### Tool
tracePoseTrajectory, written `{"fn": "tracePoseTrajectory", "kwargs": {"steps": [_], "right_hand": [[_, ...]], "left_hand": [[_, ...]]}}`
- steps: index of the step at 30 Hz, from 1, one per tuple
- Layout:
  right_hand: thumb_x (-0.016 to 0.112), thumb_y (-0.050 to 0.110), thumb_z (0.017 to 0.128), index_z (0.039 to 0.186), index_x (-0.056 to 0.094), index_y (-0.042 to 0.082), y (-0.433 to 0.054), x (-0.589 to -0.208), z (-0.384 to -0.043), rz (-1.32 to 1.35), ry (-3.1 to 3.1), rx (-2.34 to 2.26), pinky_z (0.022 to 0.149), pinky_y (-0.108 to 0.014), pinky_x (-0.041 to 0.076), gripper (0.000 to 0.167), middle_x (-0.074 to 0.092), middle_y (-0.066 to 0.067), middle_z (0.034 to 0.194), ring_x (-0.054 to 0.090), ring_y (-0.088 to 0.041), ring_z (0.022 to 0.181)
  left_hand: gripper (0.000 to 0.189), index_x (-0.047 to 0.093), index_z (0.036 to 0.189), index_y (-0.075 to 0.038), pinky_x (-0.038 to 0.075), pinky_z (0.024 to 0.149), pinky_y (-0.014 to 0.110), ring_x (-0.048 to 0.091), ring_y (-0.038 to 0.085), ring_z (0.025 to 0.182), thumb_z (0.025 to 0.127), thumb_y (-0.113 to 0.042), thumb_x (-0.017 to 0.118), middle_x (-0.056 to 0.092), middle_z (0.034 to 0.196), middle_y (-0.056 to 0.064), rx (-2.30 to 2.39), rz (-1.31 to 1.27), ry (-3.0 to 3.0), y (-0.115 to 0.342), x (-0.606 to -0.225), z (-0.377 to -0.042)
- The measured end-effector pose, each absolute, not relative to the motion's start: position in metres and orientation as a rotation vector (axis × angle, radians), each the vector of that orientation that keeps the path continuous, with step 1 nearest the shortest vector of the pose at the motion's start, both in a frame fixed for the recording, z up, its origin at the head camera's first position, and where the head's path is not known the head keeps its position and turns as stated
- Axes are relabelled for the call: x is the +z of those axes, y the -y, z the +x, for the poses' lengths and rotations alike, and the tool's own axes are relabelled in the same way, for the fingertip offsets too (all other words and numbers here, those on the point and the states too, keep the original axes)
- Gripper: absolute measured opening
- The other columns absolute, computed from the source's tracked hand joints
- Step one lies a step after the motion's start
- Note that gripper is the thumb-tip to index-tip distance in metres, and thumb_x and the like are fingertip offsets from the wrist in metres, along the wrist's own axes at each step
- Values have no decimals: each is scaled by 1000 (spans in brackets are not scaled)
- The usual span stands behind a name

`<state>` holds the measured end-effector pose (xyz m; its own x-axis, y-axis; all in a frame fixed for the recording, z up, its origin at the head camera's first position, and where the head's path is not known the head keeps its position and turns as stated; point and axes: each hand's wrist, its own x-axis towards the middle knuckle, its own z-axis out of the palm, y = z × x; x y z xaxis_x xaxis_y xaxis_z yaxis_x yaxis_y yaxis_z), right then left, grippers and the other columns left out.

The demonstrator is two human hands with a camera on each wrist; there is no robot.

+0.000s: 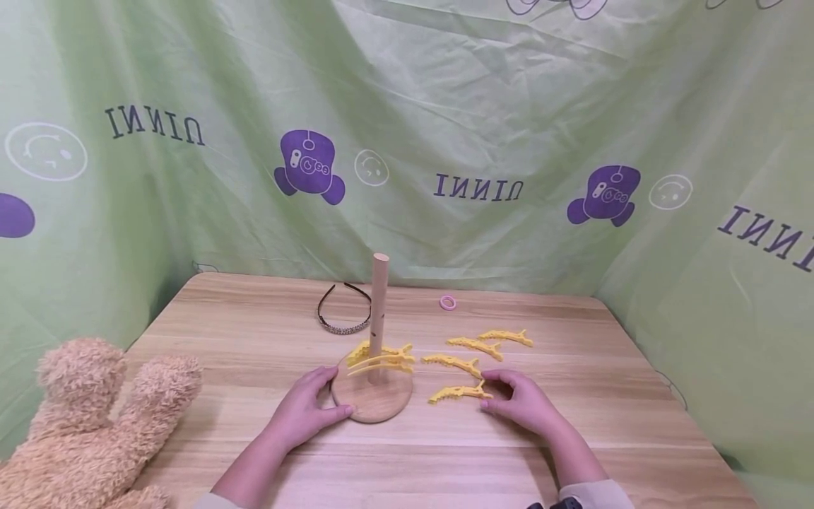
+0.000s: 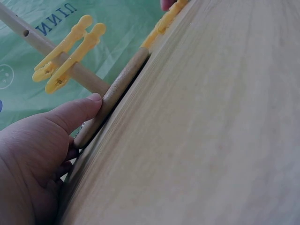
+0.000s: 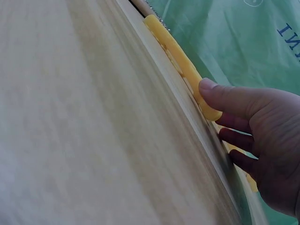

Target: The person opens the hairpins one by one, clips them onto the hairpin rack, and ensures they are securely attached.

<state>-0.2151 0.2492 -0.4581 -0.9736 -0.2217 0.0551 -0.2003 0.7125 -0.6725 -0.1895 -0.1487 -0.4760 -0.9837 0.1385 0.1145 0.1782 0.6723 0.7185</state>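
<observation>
A round wooden base (image 1: 381, 406) carries an upright wooden post (image 1: 379, 297). My left hand (image 1: 307, 410) grips the base's left edge, the thumb on top and the fingers around the rim. Yellow hair clips (image 2: 77, 54) are clamped on the lower post, their handle ends pointing right. Near the front, a yellow hair clip (image 1: 454, 393) lies on the table, toothed end to the left. My right hand (image 1: 524, 401) pinches this clip's handle end, thumb on the near side (image 3: 218, 91) and fingers behind. Further yellow clips (image 1: 473, 345) lie behind it in a slanting row.
A dark headband (image 1: 343, 330) with a beaded front lies behind the post at left. Towards the back lies a small pink ring (image 1: 448, 302). A fuzzy tan plush toy (image 1: 83, 424) occupies the left front. Green printed cloth (image 1: 407, 141) hangs around the wooden table (image 1: 604, 367).
</observation>
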Motion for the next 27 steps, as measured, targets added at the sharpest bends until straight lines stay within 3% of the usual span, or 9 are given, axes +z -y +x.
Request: {"fn": "tracePoseTrajectory", "kwargs": {"steps": [16,27], "right_hand": [[81,23,79,119,67,10,-248,-455,-216,-354,-2859,-1072,111,-55,39,44,65,-9,125,55,-34,126],[84,31,75,112,67,12,-250,-453,-214,-402,-2841,-1074,108,-53,41,44,67,-4,118,58,-30,120]], "left_hand": [[85,51,138,3,31,115,61,40,46,137,74,-43,82,47,145,28,-1227,-254,2843,149,-473,-187],[86,50,139,3,30,114,62,39,47,138,75,-44,82,45,145,29,-1223,-254,2846,149,-474,-187]]}}
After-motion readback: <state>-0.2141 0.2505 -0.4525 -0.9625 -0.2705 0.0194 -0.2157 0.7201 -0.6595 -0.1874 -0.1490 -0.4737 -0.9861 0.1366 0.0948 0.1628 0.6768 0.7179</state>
